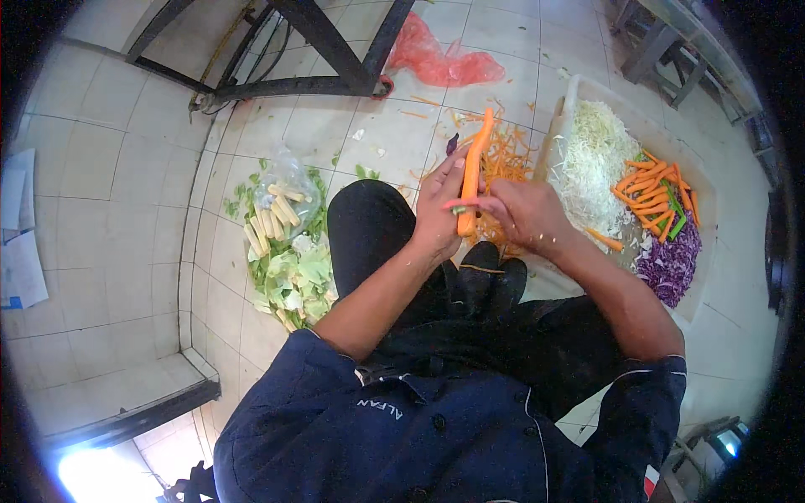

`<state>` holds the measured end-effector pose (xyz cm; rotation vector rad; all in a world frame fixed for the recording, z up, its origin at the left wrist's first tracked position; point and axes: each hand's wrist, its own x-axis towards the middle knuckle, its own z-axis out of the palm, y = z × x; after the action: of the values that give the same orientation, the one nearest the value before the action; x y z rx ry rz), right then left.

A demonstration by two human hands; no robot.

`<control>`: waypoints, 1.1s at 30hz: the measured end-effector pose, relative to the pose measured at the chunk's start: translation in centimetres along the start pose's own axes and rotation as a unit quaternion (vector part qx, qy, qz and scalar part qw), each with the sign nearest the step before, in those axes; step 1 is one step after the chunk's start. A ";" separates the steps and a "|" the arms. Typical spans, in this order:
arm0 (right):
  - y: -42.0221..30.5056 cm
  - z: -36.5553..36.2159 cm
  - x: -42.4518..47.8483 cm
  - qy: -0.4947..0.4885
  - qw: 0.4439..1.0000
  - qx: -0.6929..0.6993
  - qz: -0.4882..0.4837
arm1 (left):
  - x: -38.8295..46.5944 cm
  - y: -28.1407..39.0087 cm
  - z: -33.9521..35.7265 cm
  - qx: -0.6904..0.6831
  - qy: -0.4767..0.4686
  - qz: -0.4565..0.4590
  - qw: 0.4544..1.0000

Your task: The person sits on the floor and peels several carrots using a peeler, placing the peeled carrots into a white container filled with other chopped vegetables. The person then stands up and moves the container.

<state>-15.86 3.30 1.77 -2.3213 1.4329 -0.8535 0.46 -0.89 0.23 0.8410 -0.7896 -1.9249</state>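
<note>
My left hand [438, 214] grips a long orange carrot [476, 170] that points away from me over my lap. In my right hand [528, 214] is a peeler with a red handle [478, 203], laid across the lower part of the carrot. The carrot's surface looks smooth and bare of skin where it shows. Below and beyond both hands, a heap of carrot peelings [506, 154] covers the floor tiles. The peeler's blade is small and partly hidden by the carrot and my fingers.
On the right stands a white plastic tub [707, 188] with shredded white cabbage [594, 157], peeled carrots [651, 195] and shredded purple cabbage [673, 264]. Cabbage trimmings [302, 270] and pale cut stalks [273, 220] lie left. A red plastic bag [440, 60] and a metal frame [295, 85] are ahead.
</note>
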 end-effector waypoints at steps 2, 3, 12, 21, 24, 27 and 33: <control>1.0 -0.1 0.4 -0.002 0.999 -0.024 0.026 | -0.1 0.1 -0.2 -0.016 -0.032 -0.027 0.999; 1.5 -0.2 0.8 0.002 0.999 -0.034 0.036 | -0.1 0.0 -0.2 -0.024 -0.035 -0.025 0.999; 10.5 -2.5 3.3 0.065 0.963 -0.083 0.247 | -0.6 -0.1 1.1 0.003 -0.050 -0.027 0.998; -0.6 -3.9 1.1 -0.036 0.992 0.094 0.078 | 0.1 0.2 0.0 -0.092 -0.005 -0.020 0.996; -1.5 -1.6 0.1 -0.059 0.995 0.081 0.028 | -0.4 0.7 0.6 -0.103 0.020 -0.020 0.994; 2.1 0.8 0.2 -0.017 0.999 0.006 0.040 | -0.4 0.4 0.8 -0.123 0.010 -0.046 0.991; 7.4 -1.5 3.5 -0.028 0.971 -0.107 0.212 | -0.3 -0.4 0.8 -0.109 -0.037 -0.071 0.991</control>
<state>-20.95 -3.13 0.28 -2.0341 1.9769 -0.5276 -0.29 -0.30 0.42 0.7114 -0.5610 -2.1349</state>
